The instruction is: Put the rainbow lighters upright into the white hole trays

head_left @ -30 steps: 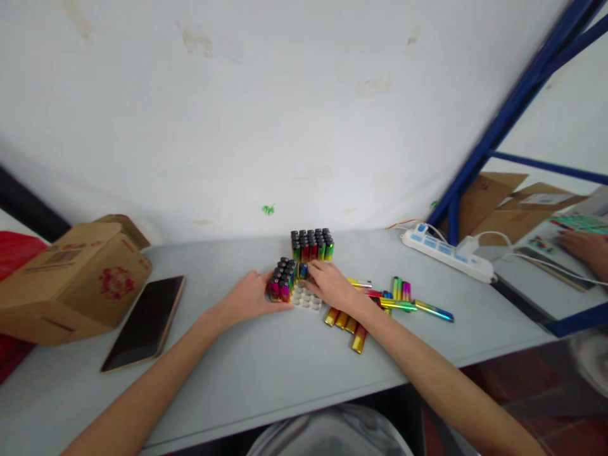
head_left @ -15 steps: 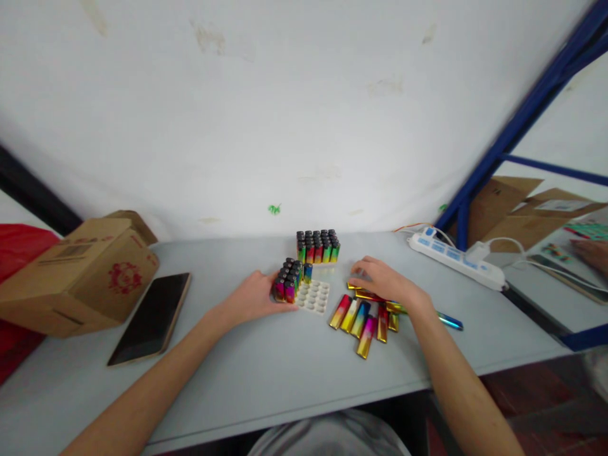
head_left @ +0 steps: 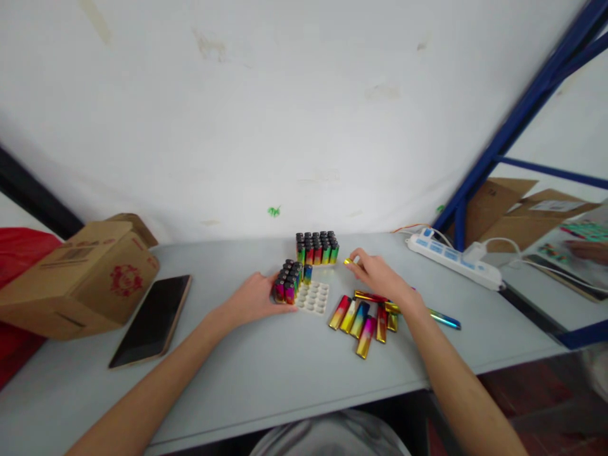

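Note:
A white tray (head_left: 314,297) with round hollows lies on the table. Shiny gradient-coloured tubes with black ends (head_left: 288,278) stand upright in its left part. My left hand (head_left: 256,294) grips the tray's left end, thumb along the near side and the other fingers partly hidden behind the tubes. My right hand (head_left: 373,271) is closed, pinching a shiny gold-ended tube (head_left: 349,261) above the table, right of the tray; most of that tube is hidden by the fingers. Several loose shiny tubes (head_left: 360,318) lie in a pile below my right hand.
Behind the tray stands a full block of black-ended tubes (head_left: 316,248). A tablet-like dark device (head_left: 151,322) and a cardboard box (head_left: 76,278) are at left. At right are a white power strip (head_left: 453,259), a blue frame (head_left: 503,133) and another person's hand (head_left: 589,250).
My right hand has risen from the pile and moved slightly away from me, with a gold-ended tube now in its fingers. My left hand stays at the tray.

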Available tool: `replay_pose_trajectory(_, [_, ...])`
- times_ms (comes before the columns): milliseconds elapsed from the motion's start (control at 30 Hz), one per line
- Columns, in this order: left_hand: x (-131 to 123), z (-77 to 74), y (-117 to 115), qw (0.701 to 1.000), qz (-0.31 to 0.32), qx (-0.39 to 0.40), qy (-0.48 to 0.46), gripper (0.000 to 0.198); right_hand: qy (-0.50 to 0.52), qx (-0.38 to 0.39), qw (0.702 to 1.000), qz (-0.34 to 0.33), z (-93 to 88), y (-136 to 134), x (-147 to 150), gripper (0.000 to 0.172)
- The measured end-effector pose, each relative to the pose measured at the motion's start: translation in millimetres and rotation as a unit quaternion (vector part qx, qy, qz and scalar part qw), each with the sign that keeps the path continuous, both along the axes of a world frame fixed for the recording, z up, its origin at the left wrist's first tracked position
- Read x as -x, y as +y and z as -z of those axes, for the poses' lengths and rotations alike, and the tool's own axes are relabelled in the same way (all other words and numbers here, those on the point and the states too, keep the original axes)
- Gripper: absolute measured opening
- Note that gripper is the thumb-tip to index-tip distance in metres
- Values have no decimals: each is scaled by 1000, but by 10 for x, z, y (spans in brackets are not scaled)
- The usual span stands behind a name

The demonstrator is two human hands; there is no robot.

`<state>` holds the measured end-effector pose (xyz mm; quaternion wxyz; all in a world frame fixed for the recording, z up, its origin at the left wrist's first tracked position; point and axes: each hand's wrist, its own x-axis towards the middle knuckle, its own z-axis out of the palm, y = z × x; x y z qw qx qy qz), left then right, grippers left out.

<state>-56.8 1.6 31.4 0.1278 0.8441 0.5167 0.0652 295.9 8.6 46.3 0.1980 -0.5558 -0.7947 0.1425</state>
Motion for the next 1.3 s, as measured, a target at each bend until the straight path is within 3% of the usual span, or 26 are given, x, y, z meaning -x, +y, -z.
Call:
replay_pose_trajectory(133, [12, 24, 8, 1000, 0, -3, 8, 57, 65, -66, 996, 2, -11, -13, 156, 25])
replay_pose_trajectory(367, [-37, -104, -68, 1000, 9, -5, 21, 53, 208, -43, 976, 37, 77, -31, 358, 40])
replay_pose_trajectory(733, [-4, -42, -47, 1000, 12, -12, 10, 52, 237, -60, 970, 1, 93, -31, 402, 28])
replay_pose_trajectory(933, [-11, -51, -59, 1000, 22, -20, -2, 48, 239, -49, 970, -12, 97, -10, 418, 49])
replay_pose_trajectory(1133, [-2, -10, -14, 1000, 13, -15, 11, 55, 291, 15, 953, -87, 115, -25, 459, 57])
replay_pose_trajectory(1300, [5, 3, -10, 1000, 15, -12, 12, 57, 407, 126, 899, -99, 145, -40, 538, 55])
